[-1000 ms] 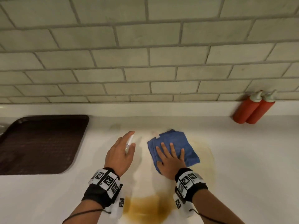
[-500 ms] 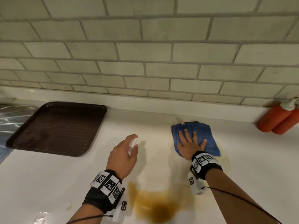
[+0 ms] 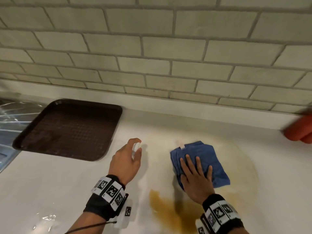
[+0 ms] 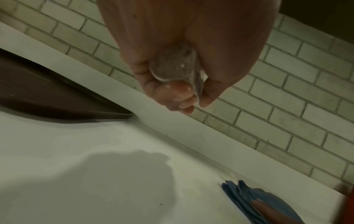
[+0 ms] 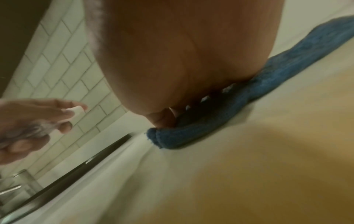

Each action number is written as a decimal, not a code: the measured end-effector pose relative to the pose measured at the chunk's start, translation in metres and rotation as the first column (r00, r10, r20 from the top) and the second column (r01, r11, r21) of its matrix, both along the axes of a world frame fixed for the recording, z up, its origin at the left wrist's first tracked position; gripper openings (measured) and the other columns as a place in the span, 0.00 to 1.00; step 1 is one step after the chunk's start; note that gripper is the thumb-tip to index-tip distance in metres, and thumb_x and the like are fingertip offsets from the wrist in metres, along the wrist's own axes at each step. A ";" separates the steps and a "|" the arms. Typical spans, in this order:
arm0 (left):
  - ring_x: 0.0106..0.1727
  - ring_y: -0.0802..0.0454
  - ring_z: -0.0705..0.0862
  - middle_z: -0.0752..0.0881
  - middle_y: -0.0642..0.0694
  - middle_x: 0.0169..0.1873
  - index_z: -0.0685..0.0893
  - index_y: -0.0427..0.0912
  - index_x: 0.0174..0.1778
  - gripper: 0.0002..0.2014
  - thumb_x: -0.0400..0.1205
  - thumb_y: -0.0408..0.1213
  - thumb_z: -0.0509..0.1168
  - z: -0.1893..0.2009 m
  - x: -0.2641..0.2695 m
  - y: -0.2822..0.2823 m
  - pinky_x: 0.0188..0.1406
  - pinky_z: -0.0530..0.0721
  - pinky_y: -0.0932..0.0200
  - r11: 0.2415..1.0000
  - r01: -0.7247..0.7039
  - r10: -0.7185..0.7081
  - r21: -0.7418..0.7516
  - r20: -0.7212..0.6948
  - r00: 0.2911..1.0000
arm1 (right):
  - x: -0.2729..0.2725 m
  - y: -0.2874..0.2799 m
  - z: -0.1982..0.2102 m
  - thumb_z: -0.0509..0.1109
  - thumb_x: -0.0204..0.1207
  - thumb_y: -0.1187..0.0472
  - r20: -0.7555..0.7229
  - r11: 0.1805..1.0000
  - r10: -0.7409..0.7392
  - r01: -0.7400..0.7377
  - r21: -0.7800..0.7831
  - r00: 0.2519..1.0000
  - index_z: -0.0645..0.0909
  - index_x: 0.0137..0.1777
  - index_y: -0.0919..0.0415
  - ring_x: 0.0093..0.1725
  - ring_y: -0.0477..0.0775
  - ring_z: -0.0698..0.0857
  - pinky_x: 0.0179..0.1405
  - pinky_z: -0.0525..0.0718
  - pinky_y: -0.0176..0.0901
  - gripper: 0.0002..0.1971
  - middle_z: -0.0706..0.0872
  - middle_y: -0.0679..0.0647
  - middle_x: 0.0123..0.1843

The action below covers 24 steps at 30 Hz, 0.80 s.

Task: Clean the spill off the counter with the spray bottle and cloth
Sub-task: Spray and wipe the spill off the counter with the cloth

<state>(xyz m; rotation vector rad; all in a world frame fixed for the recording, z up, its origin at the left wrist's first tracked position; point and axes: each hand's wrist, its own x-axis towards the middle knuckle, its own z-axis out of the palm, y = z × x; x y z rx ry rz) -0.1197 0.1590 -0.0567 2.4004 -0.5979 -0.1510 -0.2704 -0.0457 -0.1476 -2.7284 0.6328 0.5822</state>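
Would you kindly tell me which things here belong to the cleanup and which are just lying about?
In use: spray bottle in left hand; blue cloth under right hand; brown spill.
Lying about: brown tray; red bottles.

Bare forearms, banded wrists

Each wrist wears a black band (image 3: 108, 198) ringed with white tiles printed with black square codes; thin black cables (image 3: 87, 227) trail toward six o'clock.

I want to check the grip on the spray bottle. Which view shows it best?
Left wrist: the spray bottle sits close-up, the left hand curled round it. Head view shows only its white top; right wrist view shows it blurred at the edge.
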 end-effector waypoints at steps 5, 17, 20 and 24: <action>0.51 0.51 0.84 0.86 0.54 0.59 0.74 0.60 0.72 0.18 0.85 0.48 0.61 -0.007 0.013 0.022 0.52 0.82 0.52 0.997 0.052 -0.054 -0.064 -0.028 0.998 | 0.042 -0.004 0.004 0.37 0.84 0.42 -0.030 0.997 -0.079 0.079 0.020 0.996 0.33 0.84 0.40 0.84 0.58 0.31 0.75 0.33 0.77 0.30 0.30 0.42 0.85; 0.65 0.52 0.84 0.83 0.54 0.68 0.76 0.54 0.74 0.21 0.83 0.40 0.67 -0.025 0.039 0.070 0.59 0.76 0.63 0.991 0.052 -0.056 -0.124 -0.029 0.998 | 0.145 0.053 0.005 0.40 0.85 0.44 -0.023 0.992 0.129 -0.129 -0.010 0.991 0.35 0.85 0.41 0.84 0.61 0.30 0.75 0.33 0.79 0.30 0.31 0.43 0.86; 0.68 0.51 0.82 0.82 0.52 0.70 0.76 0.52 0.75 0.22 0.84 0.39 0.67 -0.027 0.045 0.072 0.63 0.74 0.64 0.988 0.068 -0.074 -0.140 -0.036 0.997 | 0.112 0.096 0.002 0.30 0.74 0.40 0.033 0.981 0.194 -0.193 -0.026 0.980 0.39 0.85 0.43 0.84 0.61 0.33 0.72 0.28 0.77 0.36 0.35 0.44 0.87; 0.70 0.52 0.80 0.81 0.51 0.71 0.75 0.51 0.76 0.22 0.84 0.39 0.66 -0.028 0.043 0.069 0.66 0.71 0.64 0.981 0.121 -0.128 -0.149 -0.043 0.991 | 0.055 0.125 -0.008 0.51 0.78 0.42 0.075 0.977 0.199 -0.191 -0.100 0.977 0.67 0.80 0.45 0.79 0.64 0.70 0.70 0.53 0.74 0.30 0.69 0.47 0.82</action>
